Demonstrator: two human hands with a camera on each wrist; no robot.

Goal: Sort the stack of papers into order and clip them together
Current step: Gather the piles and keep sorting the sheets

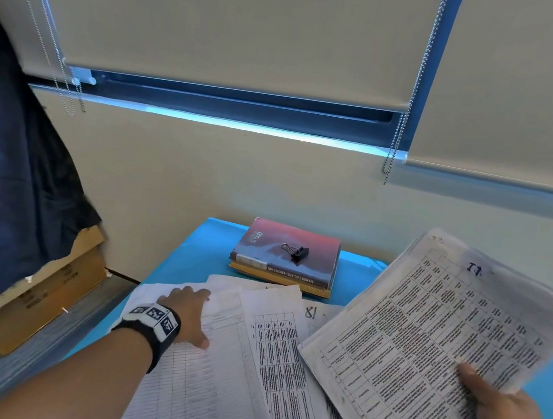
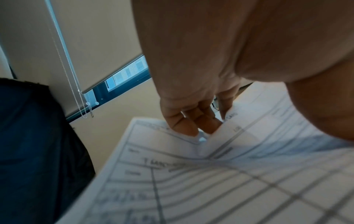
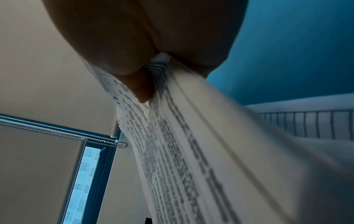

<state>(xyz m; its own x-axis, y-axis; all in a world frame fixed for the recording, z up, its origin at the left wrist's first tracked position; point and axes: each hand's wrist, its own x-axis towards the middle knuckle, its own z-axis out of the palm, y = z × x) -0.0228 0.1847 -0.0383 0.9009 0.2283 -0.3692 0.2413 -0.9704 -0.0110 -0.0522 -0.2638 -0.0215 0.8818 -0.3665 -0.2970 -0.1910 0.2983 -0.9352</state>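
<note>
Several printed sheets lie fanned out on the blue table; one shows a handwritten 18. My left hand lies palm down on the leftmost sheets. In the left wrist view its fingertips touch the far edge of a ruled sheet. My right hand grips a stack of table-printed papers by its near corner, raised and tilted above the table's right side, thumb on top. A black binder clip sits on the books at the back, apart from both hands.
The books lie stacked against the wall behind the papers. A cardboard box stands off the table's left edge under a dark blue cloth. Blind chains hang by the window above.
</note>
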